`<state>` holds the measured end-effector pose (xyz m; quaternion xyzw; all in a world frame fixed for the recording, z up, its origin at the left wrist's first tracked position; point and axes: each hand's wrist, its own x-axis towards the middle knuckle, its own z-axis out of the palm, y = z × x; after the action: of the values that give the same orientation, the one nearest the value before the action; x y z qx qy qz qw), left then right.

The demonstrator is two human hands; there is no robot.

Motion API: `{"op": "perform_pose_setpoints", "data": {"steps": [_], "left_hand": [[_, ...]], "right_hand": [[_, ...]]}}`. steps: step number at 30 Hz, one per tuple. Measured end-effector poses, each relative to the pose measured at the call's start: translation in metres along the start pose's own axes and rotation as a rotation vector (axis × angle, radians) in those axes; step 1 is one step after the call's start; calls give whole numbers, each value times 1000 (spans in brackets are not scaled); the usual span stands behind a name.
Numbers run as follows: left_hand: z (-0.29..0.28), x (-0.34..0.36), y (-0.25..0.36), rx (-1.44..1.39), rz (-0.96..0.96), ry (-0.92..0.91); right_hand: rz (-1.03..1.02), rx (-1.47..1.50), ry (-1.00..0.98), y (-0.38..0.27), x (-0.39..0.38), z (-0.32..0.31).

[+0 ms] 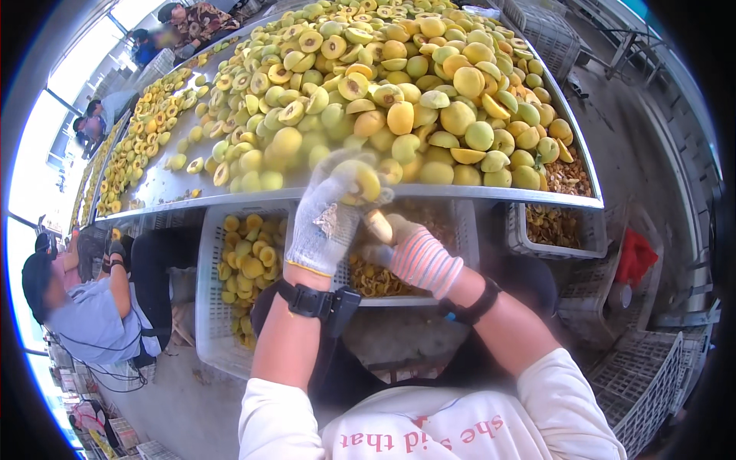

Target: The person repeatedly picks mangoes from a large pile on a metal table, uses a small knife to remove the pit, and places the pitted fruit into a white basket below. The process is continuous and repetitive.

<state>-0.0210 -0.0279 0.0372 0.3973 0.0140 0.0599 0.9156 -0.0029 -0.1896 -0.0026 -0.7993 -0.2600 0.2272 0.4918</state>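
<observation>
My left hand, in a grey knitted glove, holds a yellow-green fruit near the metal table's front rim. Just below and right of it, my right hand, in a striped glove, grips a small tool with a pale handle; its tip is too unclear to make out. Beyond my hands lies a big heap of whole and halved fruit on the metal table. Under my hands sits a crate of peels or scraps; to its left, a white crate holds yellow fruit pieces.
A crate of scraps stands at right, near a red cloth and stacked grey crates. A co-worker in grey sits close on my left; other people work along the table's far left side.
</observation>
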Motion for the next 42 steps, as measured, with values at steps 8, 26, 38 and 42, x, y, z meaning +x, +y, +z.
{"op": "perform_pose_setpoints", "data": {"steps": [8,26,38,42], "left_hand": [[-18,-10,5,910,264,10],[7,-11,-16,625,-61,322],[13,-8,-16,608,-38,278],[18,-5,-13,536,-76,164]], "right_hand": [[-57,-227,129,-21,-8,-3],[80,-235,-50,8,1,9],[342,253,-299,-19,-11,-10],[412,629,-526,-8,-17,-21]]}}
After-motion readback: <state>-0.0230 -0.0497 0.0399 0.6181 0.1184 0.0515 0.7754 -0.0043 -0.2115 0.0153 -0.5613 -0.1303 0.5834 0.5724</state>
